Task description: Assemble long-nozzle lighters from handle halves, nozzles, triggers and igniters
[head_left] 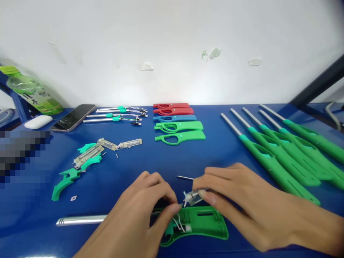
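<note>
A green lighter handle half-shell lies open side up on the blue table at the front, with white wires and a teal piece inside it. A metal lighter tube extends left from under my left hand. My left hand is over the shell's left part, thumb and forefinger pinched at the wires; what sits between the tips is too small to make out. My right hand grips a clear fuel tank with a white fitting, just above the shell. Behind it lies a thin metal rod, perhaps a screwdriver shaft.
Several green gas lighters lie at right. Red, blue and green half-shells line the back middle. Metal tubes with wires, clear tanks and teal triggers are at left, near a phone, white case and bottle.
</note>
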A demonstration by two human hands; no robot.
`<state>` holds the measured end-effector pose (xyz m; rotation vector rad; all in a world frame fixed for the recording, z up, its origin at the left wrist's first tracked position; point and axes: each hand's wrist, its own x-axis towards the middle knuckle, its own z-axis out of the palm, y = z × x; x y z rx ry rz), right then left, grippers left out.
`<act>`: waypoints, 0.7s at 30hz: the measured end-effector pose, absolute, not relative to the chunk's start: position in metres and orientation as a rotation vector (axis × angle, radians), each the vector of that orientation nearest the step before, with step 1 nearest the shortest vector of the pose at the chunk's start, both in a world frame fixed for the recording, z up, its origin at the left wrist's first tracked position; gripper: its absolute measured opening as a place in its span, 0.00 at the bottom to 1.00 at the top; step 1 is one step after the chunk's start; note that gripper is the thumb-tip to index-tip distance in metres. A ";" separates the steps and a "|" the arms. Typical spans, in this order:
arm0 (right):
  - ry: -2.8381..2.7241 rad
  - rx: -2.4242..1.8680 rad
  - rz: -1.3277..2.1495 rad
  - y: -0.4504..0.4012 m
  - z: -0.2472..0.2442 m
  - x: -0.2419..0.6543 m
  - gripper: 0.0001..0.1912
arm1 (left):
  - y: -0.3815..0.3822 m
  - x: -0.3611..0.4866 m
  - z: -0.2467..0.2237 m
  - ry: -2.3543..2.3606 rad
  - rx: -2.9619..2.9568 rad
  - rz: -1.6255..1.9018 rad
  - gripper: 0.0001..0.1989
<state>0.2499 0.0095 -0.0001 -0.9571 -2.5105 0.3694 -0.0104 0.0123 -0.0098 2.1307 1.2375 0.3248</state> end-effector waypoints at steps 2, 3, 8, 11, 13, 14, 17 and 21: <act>-2.537 -0.952 0.370 0.011 -0.004 0.250 0.13 | 0.013 -0.012 -0.011 1.225 2.124 0.307 0.11; -2.540 -0.954 0.367 0.012 -0.005 0.250 0.12 | 0.013 -0.013 -0.011 1.220 2.121 0.306 0.11; -2.584 -0.981 0.342 0.014 -0.005 0.250 0.13 | 0.011 -0.012 -0.010 1.213 2.110 0.337 0.10; -2.605 -0.974 0.350 0.014 -0.004 0.251 0.13 | 0.011 -0.011 -0.011 1.225 2.101 0.323 0.09; -2.610 -0.970 0.356 0.015 -0.004 0.251 0.14 | 0.011 -0.010 -0.012 1.231 2.099 0.320 0.09; -2.611 -0.971 0.356 0.015 -0.004 0.251 0.14 | 0.011 -0.010 -0.012 1.234 2.097 0.320 0.09; -2.613 -0.974 0.347 0.016 -0.004 0.251 0.15 | 0.010 -0.011 -0.012 1.247 2.101 0.328 0.10; -2.613 -0.972 0.303 0.016 -0.004 0.250 0.15 | 0.010 -0.011 -0.012 1.236 2.114 0.327 0.10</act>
